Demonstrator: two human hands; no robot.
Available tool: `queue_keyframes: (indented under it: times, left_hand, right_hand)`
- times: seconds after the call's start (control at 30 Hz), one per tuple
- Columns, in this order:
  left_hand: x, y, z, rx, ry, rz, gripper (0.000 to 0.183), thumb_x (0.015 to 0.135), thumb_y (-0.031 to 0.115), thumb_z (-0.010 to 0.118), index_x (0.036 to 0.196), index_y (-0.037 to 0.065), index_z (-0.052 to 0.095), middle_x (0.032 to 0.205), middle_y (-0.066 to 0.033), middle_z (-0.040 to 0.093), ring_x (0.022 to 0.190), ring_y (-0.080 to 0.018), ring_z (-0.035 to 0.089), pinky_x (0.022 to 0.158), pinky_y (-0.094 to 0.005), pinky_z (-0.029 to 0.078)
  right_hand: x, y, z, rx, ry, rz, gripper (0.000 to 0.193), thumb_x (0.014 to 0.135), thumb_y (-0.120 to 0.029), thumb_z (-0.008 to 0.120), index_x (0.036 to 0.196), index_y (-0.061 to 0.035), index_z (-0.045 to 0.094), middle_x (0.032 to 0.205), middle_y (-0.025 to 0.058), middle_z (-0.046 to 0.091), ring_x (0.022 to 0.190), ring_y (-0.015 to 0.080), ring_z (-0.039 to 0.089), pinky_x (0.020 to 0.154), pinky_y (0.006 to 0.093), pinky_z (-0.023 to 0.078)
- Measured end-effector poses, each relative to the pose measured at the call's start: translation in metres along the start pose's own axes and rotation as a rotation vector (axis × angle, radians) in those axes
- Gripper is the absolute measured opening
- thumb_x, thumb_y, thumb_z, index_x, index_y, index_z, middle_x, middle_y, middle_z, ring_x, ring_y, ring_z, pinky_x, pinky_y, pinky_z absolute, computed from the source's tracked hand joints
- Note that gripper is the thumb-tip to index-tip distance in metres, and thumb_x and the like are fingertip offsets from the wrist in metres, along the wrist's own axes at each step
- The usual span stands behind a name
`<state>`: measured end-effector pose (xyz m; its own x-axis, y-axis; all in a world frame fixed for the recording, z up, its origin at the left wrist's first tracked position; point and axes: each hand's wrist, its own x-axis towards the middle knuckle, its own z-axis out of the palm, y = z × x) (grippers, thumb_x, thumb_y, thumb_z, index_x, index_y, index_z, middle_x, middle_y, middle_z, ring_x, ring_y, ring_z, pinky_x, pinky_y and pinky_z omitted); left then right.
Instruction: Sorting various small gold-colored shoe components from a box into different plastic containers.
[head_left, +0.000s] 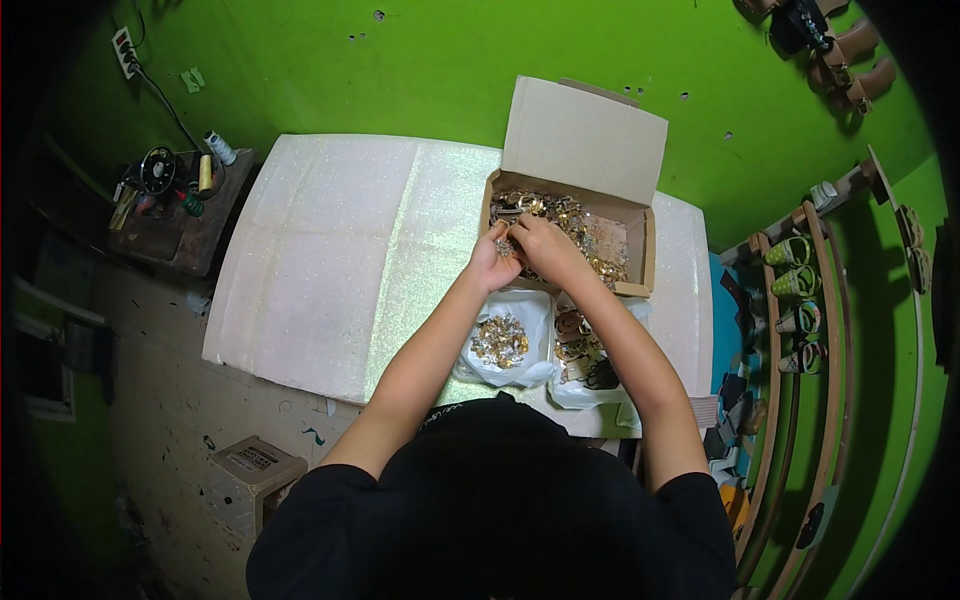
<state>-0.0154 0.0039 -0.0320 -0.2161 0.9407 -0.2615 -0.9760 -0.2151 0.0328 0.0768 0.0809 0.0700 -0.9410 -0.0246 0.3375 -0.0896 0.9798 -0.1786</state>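
Note:
An open cardboard box (648,250) full of small gold and silver metal pieces (575,222) stands on the table, its lid raised at the back. Over its near left corner, my left hand (490,264) is cupped, palm up, around a few small shiny metal pieces (506,246). My right hand (546,247) meets it there with fingers pinched together; whatever lies between those fingertips is too small to tell. Just in front of the box sits a white plastic-lined tray (545,372) with a pile of small gold and silver pieces (499,341).
Right of that tray, a second plastic-lined tray (583,399) holds brown, gold and dark pieces, partly behind my right forearm. A pale shimmering sheet covers the table (320,270). At far left stands a sewing machine table (165,235); at right, a rack (835,400) holds green sandals (795,282).

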Motion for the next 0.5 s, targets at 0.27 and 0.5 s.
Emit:
queue_keyframes:
  times: [0.27, 0.5]
  left_hand:
    - [-0.004, -0.004, 0.011, 0.072, -0.074, 0.002, 0.042, 0.089, 0.027, 0.026, 0.119, -0.001, 0.038, 0.120, -0.0157, 0.045, 0.111, -0.0256, 0.044, 0.098, -0.0375, 0.032]
    - [-0.019, -0.004, 0.028, 0.101, -0.166, 0.027, 0.046, 0.090, 0.027, 0.020, 0.122, -0.002, 0.034, 0.127, -0.0152, 0.038, 0.117, -0.0264, 0.037, 0.100, -0.0366, 0.028]
  right_hand:
    - [-0.002, -0.004, -0.006, 0.026, -0.017, -0.072, 0.014, 0.065, -0.002, 0.052, 0.078, 0.0034, 0.054, 0.082, 0.0140, 0.052, 0.078, 0.0286, 0.055, 0.068, 0.0358, 0.045]
    - [0.000, -0.014, -0.008, -0.005, -0.086, -0.028, 0.016, 0.066, 0.001, 0.049, 0.081, 0.0059, 0.054, 0.085, 0.0175, 0.053, 0.079, 0.0295, 0.056, 0.070, 0.0338, 0.047]
